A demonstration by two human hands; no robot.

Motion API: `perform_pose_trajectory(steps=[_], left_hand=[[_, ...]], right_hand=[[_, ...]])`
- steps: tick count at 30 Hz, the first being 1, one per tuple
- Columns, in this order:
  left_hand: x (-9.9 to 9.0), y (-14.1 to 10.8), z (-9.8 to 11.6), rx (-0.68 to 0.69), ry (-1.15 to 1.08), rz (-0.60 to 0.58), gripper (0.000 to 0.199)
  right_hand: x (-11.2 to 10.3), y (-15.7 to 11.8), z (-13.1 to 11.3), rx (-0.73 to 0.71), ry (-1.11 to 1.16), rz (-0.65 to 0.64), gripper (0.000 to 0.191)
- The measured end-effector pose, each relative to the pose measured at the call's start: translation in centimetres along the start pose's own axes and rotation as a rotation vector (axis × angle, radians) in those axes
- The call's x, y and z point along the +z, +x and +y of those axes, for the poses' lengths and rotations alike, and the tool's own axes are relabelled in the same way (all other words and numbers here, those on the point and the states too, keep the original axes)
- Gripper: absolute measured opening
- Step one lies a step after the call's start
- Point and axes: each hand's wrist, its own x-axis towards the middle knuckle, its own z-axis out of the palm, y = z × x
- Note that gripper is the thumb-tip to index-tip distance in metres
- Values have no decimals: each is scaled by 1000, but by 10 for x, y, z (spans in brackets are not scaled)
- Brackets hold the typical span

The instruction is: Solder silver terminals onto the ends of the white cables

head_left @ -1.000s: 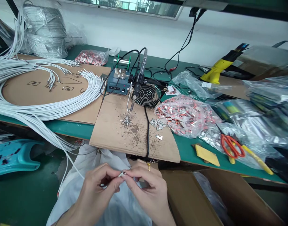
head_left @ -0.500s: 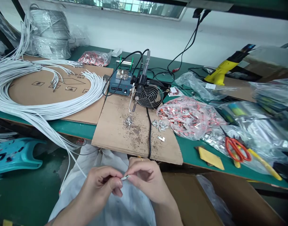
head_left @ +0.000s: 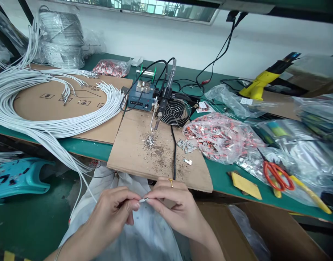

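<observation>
Over my lap, my left hand (head_left: pixel 116 210) and my right hand (head_left: pixel 173 203) meet fingertip to fingertip. Between them is a small white piece with a dark end (head_left: pixel 143 199), like a cable connector. My left thumb and forefinger pinch its white end. The right thumb and forefinger close on the dark end. A white cable (head_left: pixel 83 181) runs down from the bench toward my left hand; whether it joins the piece is hidden by the fingers.
A soldering iron on a stand (head_left: pixel 163 98) points down at the cardboard (head_left: pixel 128 152), beside a blue soldering station (head_left: pixel 140 99) and a fan (head_left: pixel 176 113). Coiled white cables (head_left: pixel 74 127) lie left. Right are bagged connectors (head_left: pixel 218 137), red scissors (head_left: pixel 276 175) and a yellow sponge (head_left: pixel 245 185).
Both hands have risen slightly, and the right hand has turned so a ring shows. The white piece is held at a flatter angle. The view has shifted a little.
</observation>
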Motion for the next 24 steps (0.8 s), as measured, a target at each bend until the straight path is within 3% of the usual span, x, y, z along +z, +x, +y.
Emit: perform_pose_trajectory(steps=[8, 15, 24], left_hand=[[5, 1, 6, -259, -368, -95, 37], [7, 1, 2, -166, -260, -110, 41], [7, 7, 9, -297, -472, -178, 55]], right_hand=[[3, 1, 3, -42, 146, 54, 11], [1, 0, 2, -45, 128, -1, 13], [5, 0, 9, -1, 232, 9, 12]])
